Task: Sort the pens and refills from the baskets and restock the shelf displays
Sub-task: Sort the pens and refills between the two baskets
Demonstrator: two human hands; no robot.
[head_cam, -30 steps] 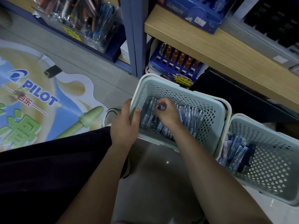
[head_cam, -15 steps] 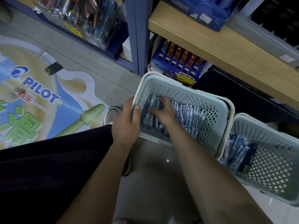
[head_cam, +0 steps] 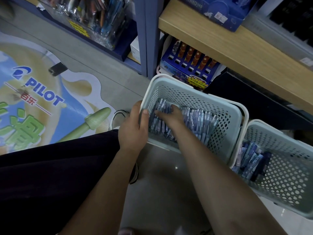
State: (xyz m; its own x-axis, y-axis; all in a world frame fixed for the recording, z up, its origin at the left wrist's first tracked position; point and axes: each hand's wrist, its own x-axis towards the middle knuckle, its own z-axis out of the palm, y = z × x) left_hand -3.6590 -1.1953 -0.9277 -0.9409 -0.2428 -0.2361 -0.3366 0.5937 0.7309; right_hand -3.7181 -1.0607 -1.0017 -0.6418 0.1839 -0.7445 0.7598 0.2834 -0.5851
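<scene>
The left hand (head_cam: 133, 128) grips the left rim of the near basket (head_cam: 225, 116) on the floor (head_cam: 162, 192), thumb curled over the edge. The right hand (head_cam: 171, 116) lies among the pens (head_cam: 203, 119) inside, fingers spread flat on them. A second basket (head_cam: 291, 168), touching its right side, holds refills (head_cam: 250, 160).

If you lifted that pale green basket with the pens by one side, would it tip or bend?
Probably it would tip: the pens lie loose and would likely slide to the low end. The basket looks like stiff plastic, so little bending. The left hand gripping its rim suggests that it shifts easily.
</scene>
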